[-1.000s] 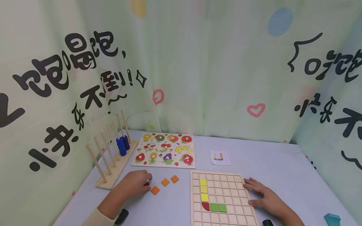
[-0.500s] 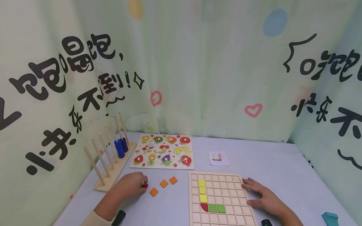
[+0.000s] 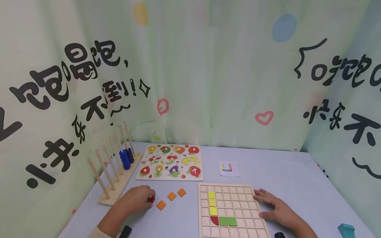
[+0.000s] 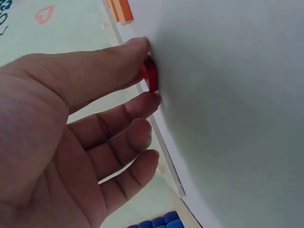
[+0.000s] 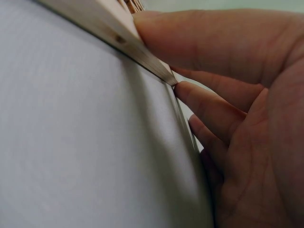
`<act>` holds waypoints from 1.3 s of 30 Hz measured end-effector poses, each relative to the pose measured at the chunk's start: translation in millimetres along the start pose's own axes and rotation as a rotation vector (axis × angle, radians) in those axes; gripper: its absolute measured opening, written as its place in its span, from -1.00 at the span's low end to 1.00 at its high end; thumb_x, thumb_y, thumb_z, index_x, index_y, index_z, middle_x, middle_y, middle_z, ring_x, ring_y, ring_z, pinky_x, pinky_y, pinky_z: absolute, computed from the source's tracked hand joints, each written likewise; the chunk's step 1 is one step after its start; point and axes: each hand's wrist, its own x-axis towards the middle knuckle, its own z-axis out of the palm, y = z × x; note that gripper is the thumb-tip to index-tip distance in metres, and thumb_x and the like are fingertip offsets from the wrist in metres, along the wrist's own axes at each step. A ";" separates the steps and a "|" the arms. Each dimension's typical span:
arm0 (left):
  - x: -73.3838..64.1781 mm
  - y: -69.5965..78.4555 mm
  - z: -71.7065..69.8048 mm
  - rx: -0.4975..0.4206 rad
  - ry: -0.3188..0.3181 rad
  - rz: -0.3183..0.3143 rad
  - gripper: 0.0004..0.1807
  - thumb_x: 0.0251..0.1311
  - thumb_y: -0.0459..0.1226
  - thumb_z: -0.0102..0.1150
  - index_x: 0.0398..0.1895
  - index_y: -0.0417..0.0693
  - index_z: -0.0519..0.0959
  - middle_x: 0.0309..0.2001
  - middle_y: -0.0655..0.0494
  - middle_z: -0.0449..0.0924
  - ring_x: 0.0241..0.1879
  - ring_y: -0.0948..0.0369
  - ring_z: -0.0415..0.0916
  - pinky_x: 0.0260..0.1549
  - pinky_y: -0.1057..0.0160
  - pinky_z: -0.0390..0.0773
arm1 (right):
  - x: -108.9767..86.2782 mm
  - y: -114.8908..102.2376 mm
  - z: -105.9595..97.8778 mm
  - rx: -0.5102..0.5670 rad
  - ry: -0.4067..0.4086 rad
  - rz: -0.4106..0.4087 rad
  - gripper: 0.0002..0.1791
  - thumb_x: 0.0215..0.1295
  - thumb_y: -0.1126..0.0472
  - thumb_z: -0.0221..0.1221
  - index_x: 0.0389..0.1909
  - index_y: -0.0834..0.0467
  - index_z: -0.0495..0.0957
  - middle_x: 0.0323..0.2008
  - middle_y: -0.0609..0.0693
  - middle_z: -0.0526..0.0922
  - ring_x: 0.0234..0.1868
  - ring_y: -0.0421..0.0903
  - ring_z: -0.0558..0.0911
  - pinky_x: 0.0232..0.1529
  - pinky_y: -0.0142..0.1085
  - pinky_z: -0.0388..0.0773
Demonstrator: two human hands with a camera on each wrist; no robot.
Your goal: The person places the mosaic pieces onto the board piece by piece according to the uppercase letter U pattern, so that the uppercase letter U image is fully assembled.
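In the head view my left hand [image 3: 135, 200] is at the left part of the table. It pinches a small red piece [image 4: 150, 76] between thumb and forefinger, down close to the tabletop. The other fingers stay loosely bent. My right hand [image 3: 278, 208] rests at the right edge of a wooden grid board [image 3: 250, 206]. Its relaxed fingers touch the board's side, as the right wrist view also shows. On the grid lie a column of yellow squares [image 3: 212, 203], a red quarter-round piece [image 3: 214, 220] below them, and two green squares [image 3: 227, 221] to its right.
Orange squares [image 3: 171, 196] lie between left hand and board. Behind stand a peg rack [image 3: 114, 188] with blue beads, a fruit puzzle board [image 3: 171, 162] and a small pattern card [image 3: 228, 168]. A teal object [image 3: 346, 230] sits at the front right.
The red piece at the left fingertips shows more now, as that hand has shifted slightly. The right hand stays at the board's edge. The head view has tilted a little.
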 end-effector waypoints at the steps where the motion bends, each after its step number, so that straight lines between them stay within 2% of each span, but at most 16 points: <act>1: 0.3 -0.3 0.0 -0.003 -0.003 0.003 -0.83 0.05 -0.21 0.44 -0.28 0.11 0.67 -0.45 0.29 0.39 -0.43 0.29 0.35 -0.34 0.24 0.49 | -0.1 0.0 -0.4 -0.003 0.000 -0.007 -0.34 0.04 -0.01 0.40 0.20 0.12 0.55 0.32 0.20 0.37 0.25 -0.66 0.01 0.16 0.00 0.22; 9: 1.1 -0.3 -3.1 -0.013 -0.005 0.048 -0.85 0.08 -0.25 0.41 -0.28 0.10 0.67 -0.46 0.31 0.40 -0.43 0.31 0.35 -0.32 0.23 0.50 | -0.4 1.0 -1.6 -0.007 -0.002 0.012 -0.34 0.03 0.00 0.40 0.21 0.08 0.54 0.33 0.17 0.37 0.30 -0.57 0.05 0.17 -0.01 0.22; 13: 1.0 1.0 -4.7 -0.020 -0.001 0.056 -0.87 0.09 -0.25 0.40 -0.29 0.09 0.67 -0.47 0.31 0.40 -0.43 0.30 0.34 -0.33 0.24 0.49 | -0.5 0.2 -2.2 -0.005 -0.004 0.024 -0.33 0.01 -0.01 0.40 0.20 0.08 0.55 0.33 0.18 0.36 0.36 -0.41 0.11 0.18 0.16 0.18; 17: 1.3 3.6 -6.1 -0.020 0.002 0.055 -0.86 0.10 -0.24 0.39 -0.27 0.09 0.67 -0.47 0.31 0.40 -0.43 0.29 0.34 -0.32 0.25 0.50 | -1.3 -2.0 -3.6 -0.012 0.001 0.027 -0.32 0.00 -0.02 0.40 0.20 0.09 0.55 0.33 0.18 0.37 0.39 -0.29 0.15 0.18 0.21 0.16; 23: 1.9 7.5 -6.9 -0.016 -0.007 0.037 -0.85 0.12 -0.24 0.38 -0.23 0.10 0.67 -0.46 0.30 0.40 -0.43 0.28 0.35 -0.32 0.25 0.51 | 0.1 -3.2 -1.8 -0.005 0.002 0.020 -0.33 0.01 0.00 0.41 0.20 0.10 0.55 0.33 0.19 0.36 0.36 -0.37 0.14 0.19 0.17 0.17; 26: 1.7 9.6 -6.5 -0.020 -0.018 0.023 -0.86 0.12 -0.24 0.37 -0.24 0.10 0.68 -0.46 0.29 0.40 -0.44 0.28 0.35 -0.32 0.25 0.50 | 3.2 -3.2 1.2 0.001 -0.013 0.012 -0.32 0.03 -0.01 0.40 0.21 0.12 0.54 0.33 0.20 0.36 0.40 -0.18 0.18 0.20 0.23 0.15; 30: 4.6 16.5 -5.8 -0.011 0.000 0.068 -0.87 0.13 -0.23 0.37 -0.25 0.11 0.68 -0.47 0.31 0.40 -0.45 0.29 0.34 -0.35 0.28 0.49 | 4.6 -2.7 2.6 -0.003 -0.009 0.023 -0.30 0.01 -0.03 0.41 0.21 0.14 0.54 0.33 0.21 0.35 0.41 0.04 0.20 0.19 0.31 0.12; 33: 9.8 25.1 -4.7 0.009 0.014 0.113 -0.87 0.14 -0.20 0.36 -0.23 0.11 0.68 -0.47 0.33 0.39 -0.46 0.31 0.34 -0.37 0.31 0.49 | 3.5 -1.6 2.0 -0.009 -0.003 0.036 -0.29 -0.01 -0.03 0.41 0.21 0.14 0.54 0.33 0.21 0.35 0.41 0.09 0.20 0.19 0.30 0.12; 39: 21.2 47.7 -0.3 0.029 -0.002 0.181 -0.83 0.14 -0.17 0.37 -0.19 0.11 0.68 -0.46 0.34 0.40 -0.46 0.32 0.34 -0.37 0.32 0.48 | 2.0 -0.1 1.3 0.003 -0.009 0.042 -0.29 -0.01 -0.03 0.41 0.21 0.14 0.54 0.34 0.21 0.35 0.40 0.18 0.19 0.20 0.31 0.10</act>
